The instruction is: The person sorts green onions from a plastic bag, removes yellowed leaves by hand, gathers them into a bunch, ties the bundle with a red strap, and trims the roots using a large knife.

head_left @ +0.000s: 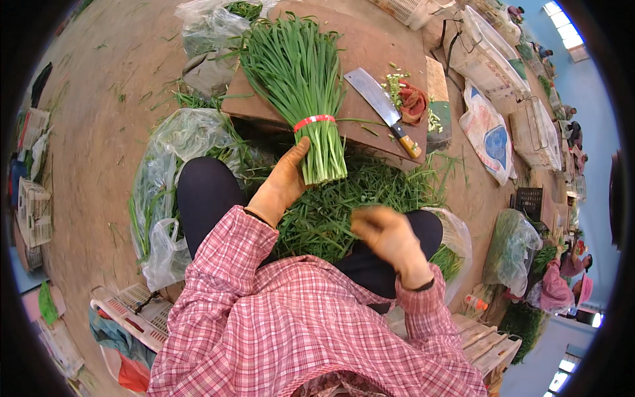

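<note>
A thick bunch of garlic chives lies slanted over the near edge of a brown board, bound by a red band near its pale cut ends. My left hand, in a tan glove, is closed round the lower stems, its thumb on top; most of its fingers are hidden beneath. My right hand, gloved too, hovers over my right thigh, apart from the bunch. Motion smears its fingers, so I cannot make out their state. A cleaver with a wooden handle rests on the board, right of the bunch.
Beside the cleaver on the board are a red cloth and chopped stem ends. Loose green trimmings heap between my knees. Plastic bags stand at left. White crates and a sack sit at right; another person is beyond.
</note>
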A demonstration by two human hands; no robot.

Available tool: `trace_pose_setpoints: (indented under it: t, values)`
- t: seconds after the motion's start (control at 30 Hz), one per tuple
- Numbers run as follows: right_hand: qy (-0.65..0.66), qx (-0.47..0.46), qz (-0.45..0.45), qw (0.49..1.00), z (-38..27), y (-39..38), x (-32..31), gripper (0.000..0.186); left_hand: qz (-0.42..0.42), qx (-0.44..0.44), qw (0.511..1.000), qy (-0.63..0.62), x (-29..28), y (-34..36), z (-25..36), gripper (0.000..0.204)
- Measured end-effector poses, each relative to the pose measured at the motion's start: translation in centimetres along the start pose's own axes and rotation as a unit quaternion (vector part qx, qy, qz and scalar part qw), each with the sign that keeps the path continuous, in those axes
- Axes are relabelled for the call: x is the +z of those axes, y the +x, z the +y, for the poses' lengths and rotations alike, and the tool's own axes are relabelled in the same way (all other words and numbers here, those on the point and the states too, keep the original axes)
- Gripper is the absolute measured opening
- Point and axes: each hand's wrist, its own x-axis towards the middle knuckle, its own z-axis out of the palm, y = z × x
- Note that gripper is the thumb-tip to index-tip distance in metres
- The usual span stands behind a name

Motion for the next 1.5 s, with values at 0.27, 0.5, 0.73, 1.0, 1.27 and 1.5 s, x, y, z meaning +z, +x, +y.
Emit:
trace_pose_setpoints:
  t: [0.27, 0.5, 0.73, 1.0, 1.27, 1.5]
  values:
    - [0.194, 0.018, 0.141, 0.971, -1.7, 11.5, 2.7, 0.025, 0.029, -0.004, 0.998, 0.049, -0.3, -0.2, -0.5, 0.062]
    - [0.033, 0.035, -0.08, 0.996, -1.8, 2.8, 0.6, 0.015, 0.023, 0.021, 0.999, 0.02, -0.5, -1.2, 0.0, 0.056]
    - [-0.142, 0.042, 0.114, 0.982, -5.4, 9.1, 1.3, 0.035, -0.026, 0.138, 0.987, 0.084, 1.4, -0.1, -2.4, 0.07]
    - [-0.137, 0.189, 0.094, 0.968, -4.6, 11.9, 2.4, 0.032, 0.034, 0.185, 0.972, 0.143, 1.7, 0.8, -4.0, 0.085]
    - [-0.007, 0.086, -0.135, 0.987, -3.3, 3.2, 0.7, 0.022, 0.014, 0.157, 0.986, 0.058, 1.4, -0.4, -3.1, 0.085]
    - [0.011, 0.114, 0.087, 0.99, -0.4, 2.0, -3.4, 0.031, 0.064, 0.051, 0.997, 0.013, 1.5, 0.3, -0.8, 0.06]
